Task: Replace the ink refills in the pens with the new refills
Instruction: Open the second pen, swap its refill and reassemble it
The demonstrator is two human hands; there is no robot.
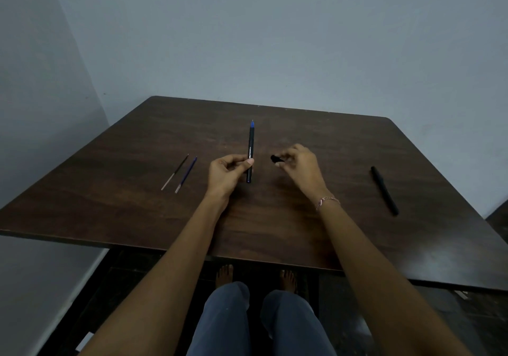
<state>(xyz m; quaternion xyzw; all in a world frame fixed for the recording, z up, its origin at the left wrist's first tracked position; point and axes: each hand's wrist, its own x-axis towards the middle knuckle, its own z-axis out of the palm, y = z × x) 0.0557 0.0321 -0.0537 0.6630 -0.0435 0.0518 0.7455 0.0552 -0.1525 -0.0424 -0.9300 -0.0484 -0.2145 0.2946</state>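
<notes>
My left hand (226, 171) pinches a black pen barrel (250, 146) near its lower end, above the middle of the table. The barrel points away from me and a blue tip shows at its far end. A little to the right, my right hand (299, 166) pinches a small black end piece (275, 159) of the pen, apart from the barrel. Two thin refills lie side by side on the left: a dark one (176, 171) and a blue one (187, 174). Another black pen (384, 189) lies on the right of the table.
The dark wooden table (275, 229) stands in a corner, with grey walls behind and to the left. Its near edge runs just above my knees. A bead bracelet (327, 201) circles my right wrist.
</notes>
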